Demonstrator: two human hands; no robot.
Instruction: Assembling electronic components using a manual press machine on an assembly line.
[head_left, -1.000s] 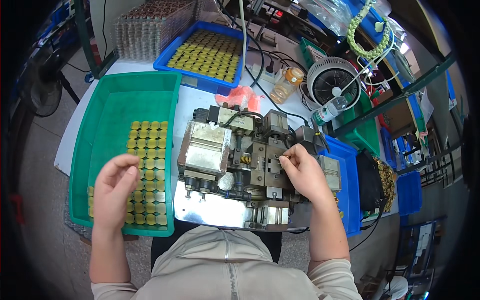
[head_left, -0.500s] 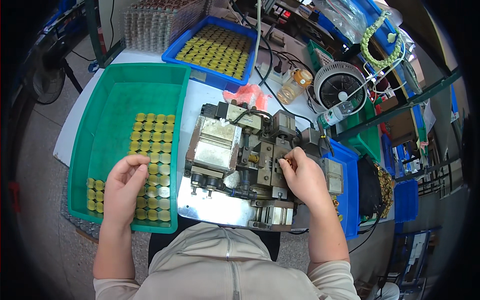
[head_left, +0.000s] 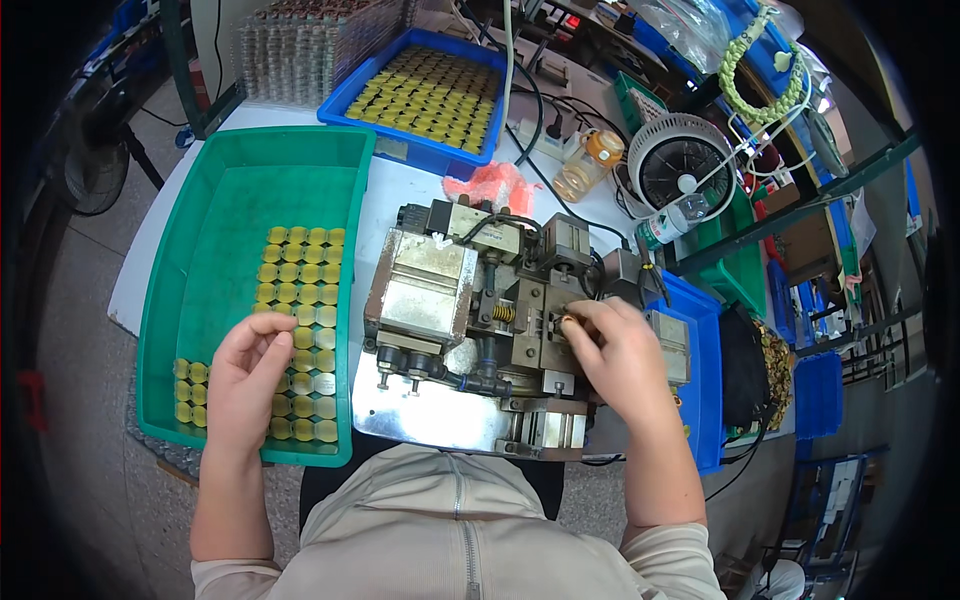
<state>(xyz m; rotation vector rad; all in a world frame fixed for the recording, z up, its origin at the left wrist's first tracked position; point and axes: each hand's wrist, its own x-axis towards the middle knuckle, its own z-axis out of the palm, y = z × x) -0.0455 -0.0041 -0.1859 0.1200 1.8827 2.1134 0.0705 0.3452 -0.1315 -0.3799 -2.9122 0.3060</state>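
Right hand (head_left: 622,352) pinches a small brass-coloured piece (head_left: 567,321) between thumb and fingertips, holding it at the central slot of the grey metal fixture machine (head_left: 480,320); grip is narrow and closed on the piece. Left hand (head_left: 245,380) lies palm-down, fingers curled, on the rows of small yellow-gold caps (head_left: 300,330) inside the green tray (head_left: 200,260); whether it holds one under the fingers cannot be told. Progress, as a judgement: caps fill only the lower right part of the green tray, the upper part and most of the left side bare, so either stock is well drawn down or filling is only partly done; the direction is not readable here. A blue tray (head_left: 372,75) farther back is nearly full of similar pieces. Surface: white table (head_left: 400,190), machine on a bright metal plate (head_left: 420,420), more blue bins (head_left: 705,400) at the right. Around: a clear rack of small vials (head_left: 310,45) behind, a pink-orange rag (head_left: 495,185), a small white fan (head_left: 683,162), a plastic bottle (head_left: 668,225), cables, grey floor to the left.
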